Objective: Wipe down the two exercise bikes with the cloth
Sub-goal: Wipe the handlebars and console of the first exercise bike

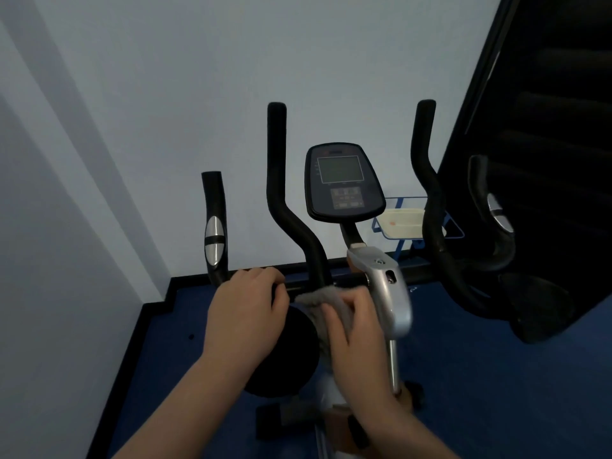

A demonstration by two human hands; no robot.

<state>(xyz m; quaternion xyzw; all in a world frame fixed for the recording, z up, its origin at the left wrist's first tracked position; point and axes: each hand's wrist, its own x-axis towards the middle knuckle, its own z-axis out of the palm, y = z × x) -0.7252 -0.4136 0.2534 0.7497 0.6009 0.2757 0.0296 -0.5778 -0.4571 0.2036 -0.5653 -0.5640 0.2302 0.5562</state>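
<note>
At the far left of the frame a pale wall [66,226] runs down to a dark skirting and a blue floor [463,376]. Just right of it, at centre left, stands the exercise bike [381,286], its outer left handle [215,226] black with a silver pulse pad, and beside that a tall curved black handlebar [281,200]. Below these, the left hand [246,313] rests on the crossbar at the base of the handles, its fingers [268,276] curled over the bar and gripping it. Under the hand sits a round black flywheel cover [288,356].

Right of centre, the right hand [357,336] holds a grey cloth [318,304] against the bar next to the silver stem bracket, fingers [334,318] bent and pressed together round the bunched fabric. Above it is the console [344,183] with a grey screen and a button panel. Further right rises the second curved handlebar [427,180], with a blue wire rack [397,226] carrying a cream tray behind it. At the far right a dark panel [546,94] fills the upper corner, with another black handle with a silver pad [496,213] in front of it.
</note>
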